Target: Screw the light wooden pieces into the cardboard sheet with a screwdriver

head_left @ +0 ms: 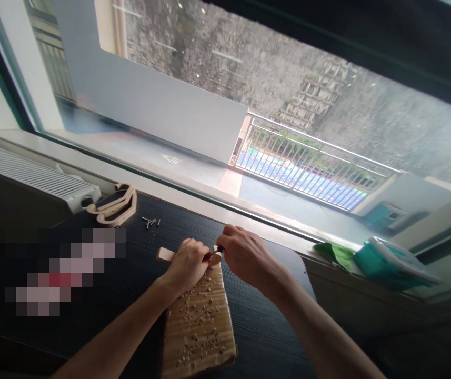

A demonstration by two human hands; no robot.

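Corrugated cardboard lies nearest, toward the counter's near edge; prob. light, crushable. At its far end, nearer the counter's far edge, L hand clasps wooden piece: likely light, stiff, best held by protruding end. R hand grips dark-handled tool. Beyond: loose screws.

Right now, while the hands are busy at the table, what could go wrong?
The right hand holds a thin, dark-handled tool close to the left hand; if it slipped, it might poke those fingers. The wooden piece under the left hand could also twist. And the small metal pieces lie loose on the dark table, so a bump might scatter them.
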